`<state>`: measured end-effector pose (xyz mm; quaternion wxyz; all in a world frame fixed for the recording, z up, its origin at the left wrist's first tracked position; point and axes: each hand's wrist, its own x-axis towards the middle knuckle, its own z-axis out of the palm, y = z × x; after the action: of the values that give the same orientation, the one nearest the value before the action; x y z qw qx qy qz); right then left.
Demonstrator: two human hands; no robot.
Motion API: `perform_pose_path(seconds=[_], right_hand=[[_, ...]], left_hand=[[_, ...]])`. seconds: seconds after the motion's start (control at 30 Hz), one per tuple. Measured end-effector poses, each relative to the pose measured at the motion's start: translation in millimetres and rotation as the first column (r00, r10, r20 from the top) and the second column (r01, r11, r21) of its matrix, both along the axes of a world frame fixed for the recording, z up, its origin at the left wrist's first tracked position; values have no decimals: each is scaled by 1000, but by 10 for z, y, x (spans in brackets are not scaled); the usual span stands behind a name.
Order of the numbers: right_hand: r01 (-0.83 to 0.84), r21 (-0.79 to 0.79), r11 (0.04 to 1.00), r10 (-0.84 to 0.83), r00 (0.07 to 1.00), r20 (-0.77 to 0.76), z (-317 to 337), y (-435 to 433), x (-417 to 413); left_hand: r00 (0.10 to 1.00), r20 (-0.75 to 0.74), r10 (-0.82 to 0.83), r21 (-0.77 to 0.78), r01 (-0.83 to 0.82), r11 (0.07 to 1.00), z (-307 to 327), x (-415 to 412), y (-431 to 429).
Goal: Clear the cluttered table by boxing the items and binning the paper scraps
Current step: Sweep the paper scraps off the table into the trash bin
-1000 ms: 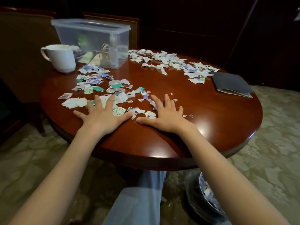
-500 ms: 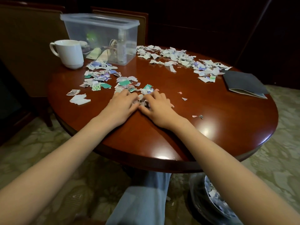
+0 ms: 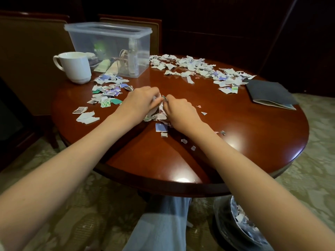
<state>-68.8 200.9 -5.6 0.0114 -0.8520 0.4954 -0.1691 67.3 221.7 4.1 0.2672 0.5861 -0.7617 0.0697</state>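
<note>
My left hand [image 3: 140, 101] and my right hand [image 3: 178, 109] are curled together around a bunch of paper scraps [image 3: 159, 111] at the middle of the round wooden table [image 3: 253, 134]. Some scraps stick out between the two hands, and a few loose bits [image 3: 161, 128] lie just below them. More scraps [image 3: 108, 89] lie in a heap left of my hands, and a long band of scraps [image 3: 199, 69] runs across the far side. A clear plastic box [image 3: 110, 48] with several items inside stands at the back left. A bin [image 3: 241, 225] lined with a bag and holding scraps sits on the floor, lower right.
A white mug [image 3: 76, 67] stands left of the box. A dark folder [image 3: 270, 93] lies at the table's right edge. Two chairs [image 3: 32, 51] stand behind the table. My leg in light trousers [image 3: 163, 223] shows below the table's near edge, over patterned carpet.
My hands went from flat and spread apart to swept together, then curled and lifted around the gathered scraps. A few scraps dropped out below them.
</note>
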Motion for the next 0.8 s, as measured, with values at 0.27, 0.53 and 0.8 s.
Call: perform_pose_path(seconds=[0.27,0.53,0.8], right_hand=[[68,-49,997,-65,996,57,236,-86,-304],[228,39,973,-231,965,126,265,-84,-847],[314,155,937,-294,946,-140,190,61,-987]], left_hand=[[999,-34,-38,-14,38,999,271,-315,-163],[982,-150,-112,67,123,990,320,-758,-285],[946,-269,-180,2,188,982,496,-1209,-373]])
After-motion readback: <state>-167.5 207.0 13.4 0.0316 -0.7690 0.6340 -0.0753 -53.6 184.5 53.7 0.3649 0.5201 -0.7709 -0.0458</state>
